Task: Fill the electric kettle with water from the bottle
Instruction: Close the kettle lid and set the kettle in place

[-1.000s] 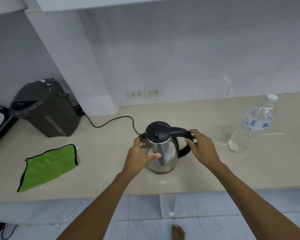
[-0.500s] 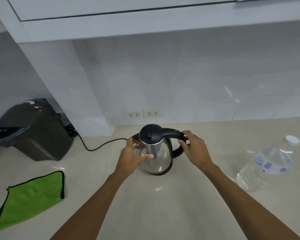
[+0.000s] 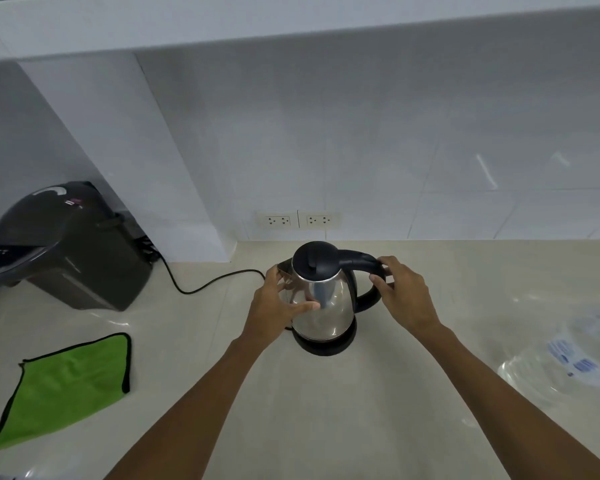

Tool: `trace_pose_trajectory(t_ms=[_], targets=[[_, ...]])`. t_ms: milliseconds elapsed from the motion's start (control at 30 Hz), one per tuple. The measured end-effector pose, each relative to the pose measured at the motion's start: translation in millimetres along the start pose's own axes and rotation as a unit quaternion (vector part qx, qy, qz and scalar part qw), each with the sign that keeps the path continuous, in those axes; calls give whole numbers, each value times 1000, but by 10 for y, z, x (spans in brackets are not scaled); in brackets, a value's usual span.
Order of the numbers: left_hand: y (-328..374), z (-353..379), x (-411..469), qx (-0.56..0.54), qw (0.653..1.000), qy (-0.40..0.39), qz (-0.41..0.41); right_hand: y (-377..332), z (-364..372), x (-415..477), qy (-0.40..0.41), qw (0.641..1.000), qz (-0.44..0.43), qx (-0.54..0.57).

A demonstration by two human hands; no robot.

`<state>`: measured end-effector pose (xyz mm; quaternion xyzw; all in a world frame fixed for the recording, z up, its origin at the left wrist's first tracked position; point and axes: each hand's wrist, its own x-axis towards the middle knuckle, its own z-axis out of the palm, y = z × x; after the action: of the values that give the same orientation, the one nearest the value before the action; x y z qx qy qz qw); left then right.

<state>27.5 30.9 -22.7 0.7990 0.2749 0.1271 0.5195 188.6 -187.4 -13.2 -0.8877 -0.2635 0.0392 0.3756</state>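
A steel electric kettle [image 3: 326, 303] with a black lid and handle stands on its black base in the middle of the beige counter [image 3: 326, 410]. The lid is closed. My left hand [image 3: 274, 306] cups the kettle's left side near the spout. My right hand [image 3: 406, 292] grips the black handle on the right. The clear water bottle [image 3: 565, 358] with a blue-printed label stands at the right edge, blurred and cut off by the frame.
A dark grey hot-water dispenser [image 3: 66, 247] stands at the back left, its black cord [image 3: 201, 285] running across the counter. A green cloth [image 3: 63, 386] lies at the front left. Two wall sockets [image 3: 298, 220] sit behind the kettle.
The view has moved closer to the counter and the bottle has slid toward the right edge. Both hands keep the same hold on the kettle.
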Motion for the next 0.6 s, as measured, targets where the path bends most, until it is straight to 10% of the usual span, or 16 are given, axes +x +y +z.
trace_pose_trajectory(t_ms=[600], targets=[[-110, 107, -190, 13, 1000, -17, 21, 73, -25, -265, -8, 999, 28, 24]])
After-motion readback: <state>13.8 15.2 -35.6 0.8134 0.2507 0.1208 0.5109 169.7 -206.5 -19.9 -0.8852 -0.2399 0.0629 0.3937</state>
